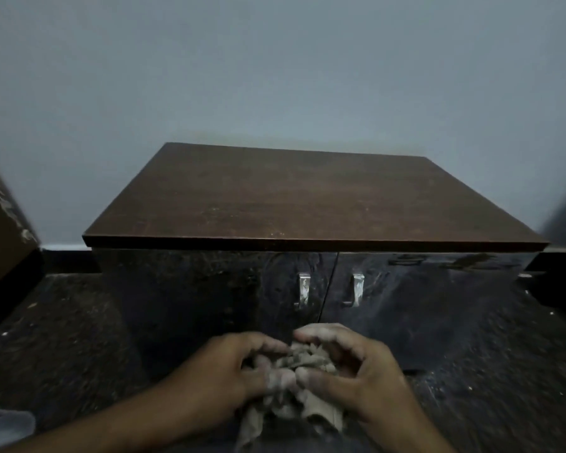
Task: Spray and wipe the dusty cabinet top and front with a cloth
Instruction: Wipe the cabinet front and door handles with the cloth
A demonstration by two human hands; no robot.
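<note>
Hands meet low in the near centre of the view, both bunched around one crumpled grey-beige cloth [303, 364]. The left hand [229, 371] curls its fingers into the cloth from the left, and the right hand [350, 364] closes over it from the right, thumb and fingers pinching the wad between them. A loose tail of the cloth hangs down below the two hands toward the near edge.

Just beyond the hands stands the cabinet [209, 289], low and dark, set against a pale grey-blue wall [275, 60]. Its brown wooden top [307, 197] shows faint pale smudges and specks near the front edge. The glossy black front has two doors; the left door [193, 289] looks mottled with dust, and the right door [438, 289] carries streaky reflections. Two small metal handles sit side by side at the middle seam, the left handle [303, 291] and the right handle [357, 289], both well apart from the hands.

A dark speckled floor [62, 338] spreads to either side. At the far left edge a brown panel [0, 223] with chipped pale marks leans into view, blurred.
</note>
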